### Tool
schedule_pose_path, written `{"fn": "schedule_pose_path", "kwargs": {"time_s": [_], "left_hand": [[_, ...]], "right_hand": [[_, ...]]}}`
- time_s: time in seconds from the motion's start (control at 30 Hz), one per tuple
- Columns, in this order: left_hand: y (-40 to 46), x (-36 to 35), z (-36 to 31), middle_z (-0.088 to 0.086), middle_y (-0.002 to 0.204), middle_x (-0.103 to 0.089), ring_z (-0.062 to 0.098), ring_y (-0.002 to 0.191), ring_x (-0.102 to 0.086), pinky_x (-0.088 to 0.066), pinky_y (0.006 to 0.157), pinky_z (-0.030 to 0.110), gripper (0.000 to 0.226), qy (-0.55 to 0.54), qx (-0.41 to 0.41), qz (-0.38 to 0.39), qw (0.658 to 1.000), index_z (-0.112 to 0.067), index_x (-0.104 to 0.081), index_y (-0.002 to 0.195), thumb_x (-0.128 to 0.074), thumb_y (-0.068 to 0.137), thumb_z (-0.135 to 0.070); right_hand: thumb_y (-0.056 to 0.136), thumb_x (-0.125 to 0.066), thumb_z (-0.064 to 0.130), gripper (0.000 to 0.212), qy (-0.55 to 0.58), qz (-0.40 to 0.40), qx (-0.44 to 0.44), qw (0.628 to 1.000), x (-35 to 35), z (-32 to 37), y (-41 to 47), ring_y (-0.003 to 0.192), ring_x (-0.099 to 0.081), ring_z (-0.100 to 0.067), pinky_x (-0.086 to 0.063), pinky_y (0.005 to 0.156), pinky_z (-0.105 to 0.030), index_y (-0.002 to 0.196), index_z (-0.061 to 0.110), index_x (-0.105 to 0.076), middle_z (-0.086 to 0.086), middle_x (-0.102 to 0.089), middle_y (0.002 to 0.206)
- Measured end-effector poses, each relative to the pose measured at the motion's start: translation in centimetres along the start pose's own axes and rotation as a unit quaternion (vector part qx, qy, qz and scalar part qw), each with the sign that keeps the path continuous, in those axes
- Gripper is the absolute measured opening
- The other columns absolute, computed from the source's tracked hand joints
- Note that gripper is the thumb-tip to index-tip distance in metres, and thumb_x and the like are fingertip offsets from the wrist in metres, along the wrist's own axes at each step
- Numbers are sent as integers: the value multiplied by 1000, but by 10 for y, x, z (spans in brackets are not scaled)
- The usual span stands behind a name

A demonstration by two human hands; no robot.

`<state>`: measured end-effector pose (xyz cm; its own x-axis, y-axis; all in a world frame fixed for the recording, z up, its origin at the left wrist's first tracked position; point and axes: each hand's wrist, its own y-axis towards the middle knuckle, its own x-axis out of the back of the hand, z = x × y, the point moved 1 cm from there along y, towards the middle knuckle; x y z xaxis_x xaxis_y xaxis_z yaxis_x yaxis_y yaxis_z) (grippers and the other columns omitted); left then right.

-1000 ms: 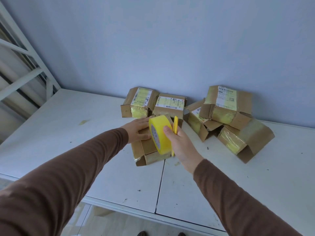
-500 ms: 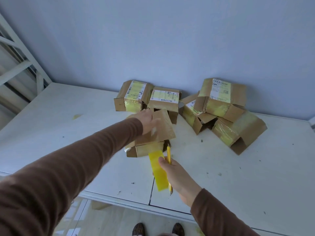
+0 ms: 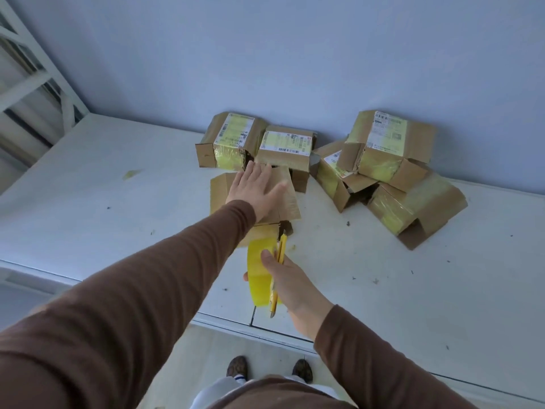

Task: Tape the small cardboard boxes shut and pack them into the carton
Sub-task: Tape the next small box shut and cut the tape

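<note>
Your left hand (image 3: 256, 192) lies flat on the box (image 3: 283, 199) by the far pile, your right hand (image 3: 287, 280) grips the tape (image 3: 259, 278) and knife (image 3: 279, 262); pull crooked and the tape may wrinkle

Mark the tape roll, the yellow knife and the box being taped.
tape roll (image 3: 259, 278): head view, yellow outer face.
yellow knife (image 3: 281, 246): head view, upper handle.
box being taped (image 3: 287, 190): head view, top flap.
</note>
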<state>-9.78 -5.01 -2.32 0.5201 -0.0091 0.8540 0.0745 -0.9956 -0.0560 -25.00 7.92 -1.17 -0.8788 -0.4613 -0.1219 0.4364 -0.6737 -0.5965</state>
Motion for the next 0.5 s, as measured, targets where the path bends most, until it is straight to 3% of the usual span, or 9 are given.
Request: {"fn": "schedule_pose_path", "kwargs": {"time_s": [0.07, 0.1, 0.13, 0.2, 0.27, 0.33, 0.37, 0.43, 0.5], "left_hand": [[-18, 23, 2, 1, 165, -28, 16, 153, -21, -19, 124, 39, 60, -185, -23, -77, 980, -25, -32, 158, -46, 103, -48], [-36, 31, 1, 2, 153, -46, 18, 142, -40, -33, 118, 38, 51, -206, -23, -129, 970, -26, -47, 148, -54, 100, -41], [-57, 31, 3, 1, 133, -58, 17, 121, -55, -46, 106, 36, 40, -206, -7, -173, 963, -25, -59, 133, -59, 95, -39], [-103, 18, 7, 0, 96, -58, 15, 83, -56, -53, 78, 35, 26, -217, 65, -193, 955, -21, -64, 104, -60, 89, -42], [-139, 1, 4, 4, 86, -58, 16, 71, -53, -51, 66, 34, 37, -294, 183, -101, 933, -19, -60, 101, -66, 85, -53], [-150, -12, -1, 8, 88, -63, 18, 68, -57, -55, 67, 35, 55, -422, 299, 9, 856, -15, -60, 113, -70, 83, -60], [-151, -14, -4, 11, 89, -64, 21, 70, -61, -57, 70, 37, 56, -469, 327, 48, 819, -15, -60, 119, -70, 86, -59], [-147, -15, -12, 13, 97, -68, 24, 77, -67, -60, 79, 40, 53, -518, 324, 95, 786, -19, -60, 124, -66, 89, -60], [-144, -19, -21, 11, 102, -68, 25, 80, -68, -59, 84, 41, 52, -538, 316, 93, 776, -26, -57, 129, -68, 89, -58]], "right_hand": [[108, -43, 39, 29, 12, 14, -8, 1000, 6, 0, -1, 80, -65, 11, -47, 59, -3, 128, 22, -56, 8, -70, 116], [108, -43, 40, 22, 12, 22, -3, 1000, 11, -3, 0, 82, -59, 14, -45, 64, -1, 122, 27, -54, 19, -64, 109], [107, -43, 41, 19, 8, 25, 3, 1000, 14, 1, -5, 90, -55, 13, -42, 74, -2, 123, 32, -49, 26, -56, 107], [106, -42, 47, 33, -24, 6, 11, 1000, 32, 3, -8, 112, -48, 3, -37, 93, -16, 137, 34, -46, 25, -51, 121], [106, -41, 48, 27, -119, -56, 59, 990, 55, 8, -6, 101, -57, -6, -44, 82, -29, 125, 31, -51, 11, -61, 121], [104, -46, 48, 24, -252, -102, 113, 956, 76, 22, 2, 77, -57, -14, -43, 70, -34, 109, 26, -50, 2, -63, 94], [100, -51, 53, 31, -307, -98, 123, 939, 84, 30, 7, 76, -55, -16, -42, 68, -34, 107, 23, -48, 3, -60, 87], [94, -53, 65, 48, -390, -78, 130, 908, 93, 50, 17, 77, -53, -18, -37, 64, -33, 108, 19, -45, 2, -53, 86], [101, -43, 61, 44, -461, -45, 159, 872, 98, 66, 27, 75, -51, -22, -34, 62, -35, 103, 16, -43, -1, -52, 84]]}}
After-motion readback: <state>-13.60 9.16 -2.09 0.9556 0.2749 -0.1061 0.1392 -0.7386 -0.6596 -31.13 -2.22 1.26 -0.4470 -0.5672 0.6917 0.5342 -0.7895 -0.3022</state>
